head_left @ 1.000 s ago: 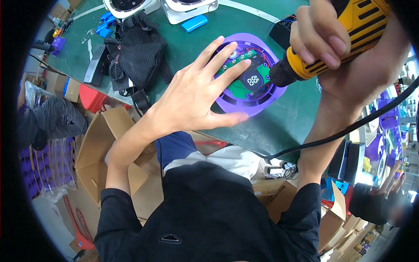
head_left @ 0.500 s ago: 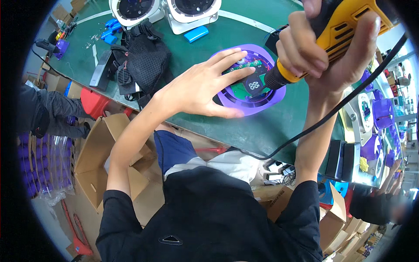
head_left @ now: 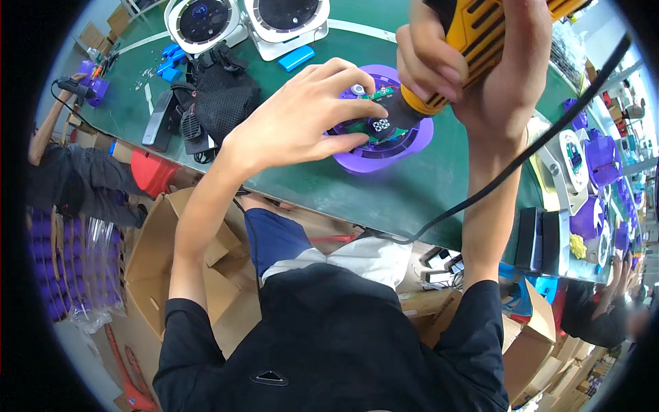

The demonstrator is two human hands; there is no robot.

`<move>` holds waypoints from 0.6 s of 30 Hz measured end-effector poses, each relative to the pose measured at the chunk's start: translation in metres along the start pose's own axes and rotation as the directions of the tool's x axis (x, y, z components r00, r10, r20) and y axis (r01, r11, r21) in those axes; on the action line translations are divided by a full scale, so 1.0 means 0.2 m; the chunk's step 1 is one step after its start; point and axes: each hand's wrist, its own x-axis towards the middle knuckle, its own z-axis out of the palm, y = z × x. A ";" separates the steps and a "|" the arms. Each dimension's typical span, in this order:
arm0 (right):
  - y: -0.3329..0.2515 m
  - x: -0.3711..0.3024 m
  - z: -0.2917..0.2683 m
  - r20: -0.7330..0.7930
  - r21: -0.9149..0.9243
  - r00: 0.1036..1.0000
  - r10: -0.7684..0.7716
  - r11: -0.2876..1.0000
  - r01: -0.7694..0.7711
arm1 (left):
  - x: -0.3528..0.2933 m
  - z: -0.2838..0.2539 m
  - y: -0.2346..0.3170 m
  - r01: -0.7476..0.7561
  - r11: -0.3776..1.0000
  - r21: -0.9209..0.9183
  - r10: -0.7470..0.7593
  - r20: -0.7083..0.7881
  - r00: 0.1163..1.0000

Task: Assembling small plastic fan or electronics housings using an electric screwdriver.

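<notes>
My right hand (head_left: 491, 89) is wrapped around a yellow and black corded power drill (head_left: 477, 27). Its dark chuck points down and left into a round purple plastic housing (head_left: 374, 163). Inside the housing lies a green circuit board (head_left: 386, 92) with a black part bearing a white pattern (head_left: 382, 126). My left hand (head_left: 295, 113) reaches over the housing's left side, fingers apart, their tips at the board close to the chuck. The drill's tip is hidden, so I cannot tell whether it touches a screw.
Two white-framed round devices (head_left: 288, 20) stand at the back of the green table (head_left: 322, 199). A blue block (head_left: 296, 58) and a black mesh bag (head_left: 223, 93) lie left. The drill's black cable (head_left: 473, 196) crosses my right forearm. Cardboard boxes (head_left: 154, 268) sit below; other people work on both sides.
My right hand has brought the drill left, farther over the board. The left hand's fingers have bent and drawn in toward the chuck. The whole view has shifted slightly.
</notes>
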 end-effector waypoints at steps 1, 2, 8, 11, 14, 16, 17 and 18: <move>-0.01 0.00 0.01 -0.040 0.000 0.999 0.012 1.000 -0.012 | 0.02 0.00 -0.01 -0.033 0.998 -0.052 0.035 0.036 0.999; -0.02 0.00 0.03 -0.079 0.001 0.997 0.024 1.000 -0.024 | 0.03 0.01 -0.02 -0.063 0.992 -0.105 0.070 0.070 0.995; -0.04 0.03 -0.08 -0.077 -0.104 0.997 -0.032 0.994 0.024 | 0.09 0.02 -0.05 -0.168 0.948 -0.270 0.200 0.093 0.976; -0.02 0.00 -0.04 -0.252 0.052 0.966 -0.063 0.996 0.078 | 0.12 -0.01 -0.08 -0.143 0.928 -0.344 0.219 0.193 0.956; -0.15 0.08 -0.20 -0.146 0.353 0.974 -0.174 0.911 0.216 | 0.20 -0.03 -0.08 -0.241 0.895 -0.376 0.354 0.267 0.896; -0.15 0.03 -0.18 -0.364 -0.043 0.881 -0.303 0.950 0.309 | 0.23 -0.06 -0.06 -0.264 0.907 -0.329 0.363 0.289 0.886; -0.16 0.04 -0.21 -0.364 -0.041 0.881 -0.301 0.951 0.308 | 0.25 -0.08 -0.04 -0.281 0.927 -0.249 0.361 0.379 0.852; -0.20 0.03 -0.27 -0.344 -0.016 0.870 -0.353 0.929 0.370 | 0.28 -0.09 -0.02 -0.317 0.932 -0.175 0.362 0.463 0.809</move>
